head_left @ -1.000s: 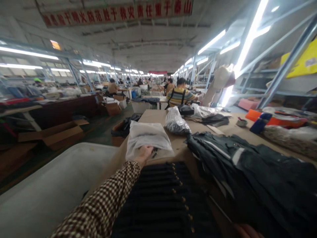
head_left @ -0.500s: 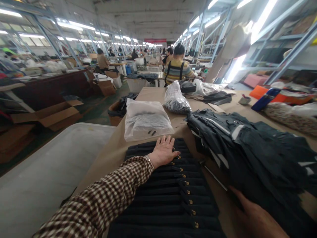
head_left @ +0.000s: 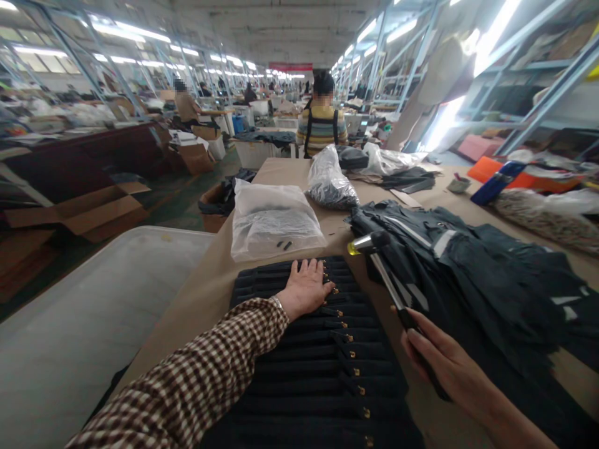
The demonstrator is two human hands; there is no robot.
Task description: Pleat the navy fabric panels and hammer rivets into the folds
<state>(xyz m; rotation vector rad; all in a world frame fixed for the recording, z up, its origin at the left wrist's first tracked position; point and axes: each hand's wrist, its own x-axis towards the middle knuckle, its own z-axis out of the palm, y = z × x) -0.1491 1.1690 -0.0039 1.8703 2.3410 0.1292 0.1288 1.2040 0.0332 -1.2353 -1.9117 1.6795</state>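
My left hand (head_left: 304,289) lies flat, fingers stretched out, on the far part of a row of overlapping dark fabric pieces (head_left: 299,374). Small brass-coloured zipper pulls (head_left: 350,338) run down the right side of these pieces. My right hand (head_left: 437,352) is wrapped round the black grip of a mallet (head_left: 388,280). Its head, with one yellow face and one black face, is raised beside the far right corner of the row. Dark garments with pale reflective strips (head_left: 468,280) are heaped on the table just right of the mallet.
A clear plastic bag (head_left: 278,221) lies beyond the fabric row, with a filled bag (head_left: 330,181) behind it. At the left stands a large white bin (head_left: 107,299); open cardboard boxes (head_left: 88,209) sit on the floor. A person in a striped top (head_left: 322,128) is past the table's far end.
My right hand has lifted the mallet from low beside the garments, so its head now shows above the table. My left hand stays on the fabric pieces. The view has shifted slightly.
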